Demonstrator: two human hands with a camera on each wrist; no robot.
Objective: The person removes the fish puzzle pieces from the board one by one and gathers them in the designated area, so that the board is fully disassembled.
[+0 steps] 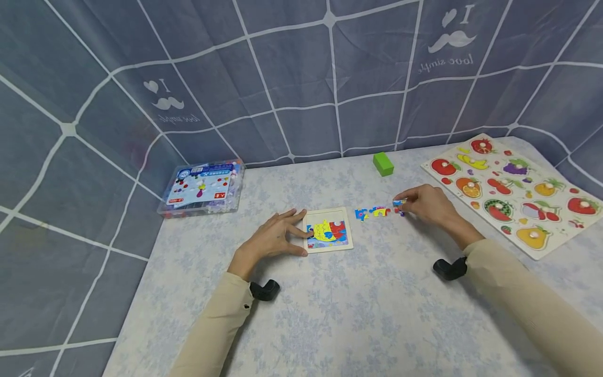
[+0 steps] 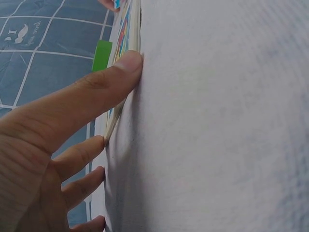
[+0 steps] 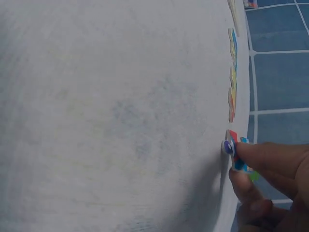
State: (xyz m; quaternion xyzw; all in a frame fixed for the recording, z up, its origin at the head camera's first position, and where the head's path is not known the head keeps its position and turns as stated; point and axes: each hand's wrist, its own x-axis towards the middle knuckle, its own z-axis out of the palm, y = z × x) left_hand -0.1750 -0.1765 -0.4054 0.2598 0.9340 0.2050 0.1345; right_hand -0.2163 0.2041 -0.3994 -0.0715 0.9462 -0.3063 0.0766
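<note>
My left hand [image 1: 273, 238] is at the left edge of a small jigsaw puzzle in a pale wooden frame [image 1: 328, 211]. Its fingers are spread, and in the left wrist view the thumb [image 2: 108, 79] lies straight against the frame's edge [image 2: 137, 29]. Fitted pieces [image 1: 325, 230] inside show a yellow, red and blue picture. To the right, my right hand [image 1: 431, 204] pinches a small blue and red puzzle piece [image 3: 237, 162] between thumb and fingers, close over the table. Loose puzzle pieces [image 1: 379, 211] lie in a row between the frame and this hand.
A green block [image 1: 383, 164] stands at the back. On the right lies a fruit peg board [image 1: 532, 243]. A clear plastic box [image 1: 202, 188] with a printed label is at the back left. Grey-blue curtain [image 1: 292, 78] closes off the table's back and left side.
</note>
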